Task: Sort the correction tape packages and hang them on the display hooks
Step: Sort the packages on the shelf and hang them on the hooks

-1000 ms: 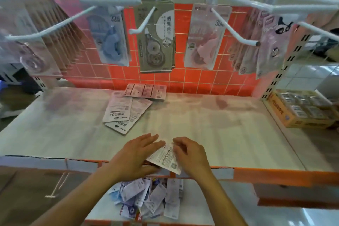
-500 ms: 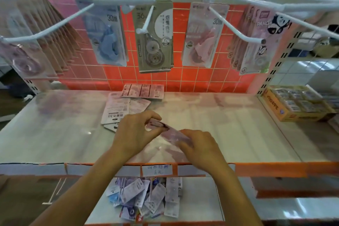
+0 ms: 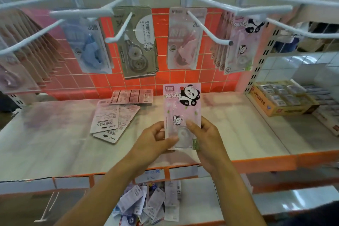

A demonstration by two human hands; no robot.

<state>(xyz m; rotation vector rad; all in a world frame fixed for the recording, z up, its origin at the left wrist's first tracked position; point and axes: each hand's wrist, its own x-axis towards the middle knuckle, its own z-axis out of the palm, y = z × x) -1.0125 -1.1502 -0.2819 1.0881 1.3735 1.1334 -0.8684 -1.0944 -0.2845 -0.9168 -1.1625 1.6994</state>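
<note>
A pink panda correction tape package (image 3: 181, 104) stands upright at centre frame with its printed face toward the camera, likely so its design can be matched to a hook. The left hand (image 3: 156, 139) curls round its lower left edge. The right hand (image 3: 205, 137) pinches the lower right, thumb on the front. Matching hanging panda packages (image 3: 240, 45) at upper right look like its destination. At right, a yellow cardboard box (image 3: 278, 110) holds rows of small wrapped items, too blurred to name. On the lower shelf (image 3: 201, 198) at bottom centre lies a loose heap of packages (image 3: 146, 205), seemingly unsorted.
</note>
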